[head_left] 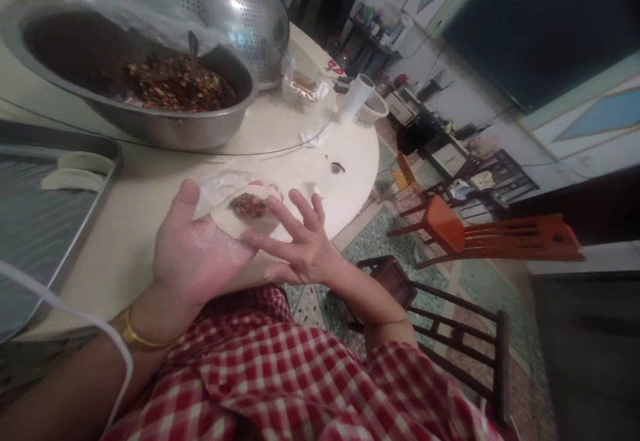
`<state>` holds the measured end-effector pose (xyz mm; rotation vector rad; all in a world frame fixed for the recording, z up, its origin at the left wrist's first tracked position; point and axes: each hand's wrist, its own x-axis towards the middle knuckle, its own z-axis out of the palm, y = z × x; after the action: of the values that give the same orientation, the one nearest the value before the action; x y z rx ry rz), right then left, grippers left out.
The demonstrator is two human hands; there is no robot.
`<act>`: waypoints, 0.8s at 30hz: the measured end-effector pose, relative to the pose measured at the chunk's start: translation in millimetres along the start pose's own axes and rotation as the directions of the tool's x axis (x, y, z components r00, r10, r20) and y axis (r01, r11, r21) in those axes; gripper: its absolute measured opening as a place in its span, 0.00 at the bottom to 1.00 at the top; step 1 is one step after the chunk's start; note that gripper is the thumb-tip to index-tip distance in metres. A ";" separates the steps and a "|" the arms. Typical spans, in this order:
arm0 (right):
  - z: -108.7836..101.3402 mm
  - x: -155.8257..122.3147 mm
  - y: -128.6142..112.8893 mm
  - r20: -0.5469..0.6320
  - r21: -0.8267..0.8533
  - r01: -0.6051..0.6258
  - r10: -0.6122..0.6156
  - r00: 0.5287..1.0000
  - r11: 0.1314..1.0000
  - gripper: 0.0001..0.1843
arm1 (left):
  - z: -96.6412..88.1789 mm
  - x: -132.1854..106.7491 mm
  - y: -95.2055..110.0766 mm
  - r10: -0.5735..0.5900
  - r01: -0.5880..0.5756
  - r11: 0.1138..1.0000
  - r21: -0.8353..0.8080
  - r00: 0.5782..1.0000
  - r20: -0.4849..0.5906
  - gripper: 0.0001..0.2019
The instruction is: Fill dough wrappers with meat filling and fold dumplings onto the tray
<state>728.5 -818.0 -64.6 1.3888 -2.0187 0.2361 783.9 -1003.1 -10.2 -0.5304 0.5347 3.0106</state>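
My left hand lies palm up over the table edge, floury, with a round dough wrapper resting on its fingers. A dab of dark minced filling sits in the wrapper's middle. My right hand is beside it with fingers spread, the fingertips touching the wrapper's near edge. A large steel bowl with more filling and a spoon stands on the table behind.
A metal tray at left holds two folded dumplings. A steel colander stands behind the bowl. A white cup and small basket are at the round table's far edge. Wooden chairs stand on the right.
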 end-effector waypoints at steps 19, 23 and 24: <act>11.3 -12.5 8.4 -0.130 0.038 -0.123 0.127 0.983 0.992 0.33 | 3.8 -2.3 3.8 0.015 -0.010 0.998 0.064 0.997 -0.076 0.36; 12.9 -7.4 10.3 -0.187 -0.017 -0.079 0.075 0.980 0.997 0.30 | -0.9 -1.7 3.2 0.000 0.002 0.999 0.047 0.999 -0.054 0.34; 12.6 -7.1 11.4 -0.193 -0.014 -0.077 0.073 0.978 0.997 0.29 | -2.5 -1.6 3.8 -0.001 0.003 0.999 0.046 0.999 -0.044 0.34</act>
<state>714.7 -814.0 -76.1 1.2280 -1.9095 0.3668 785.8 -1007.5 -10.6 -0.5950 0.6039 2.9829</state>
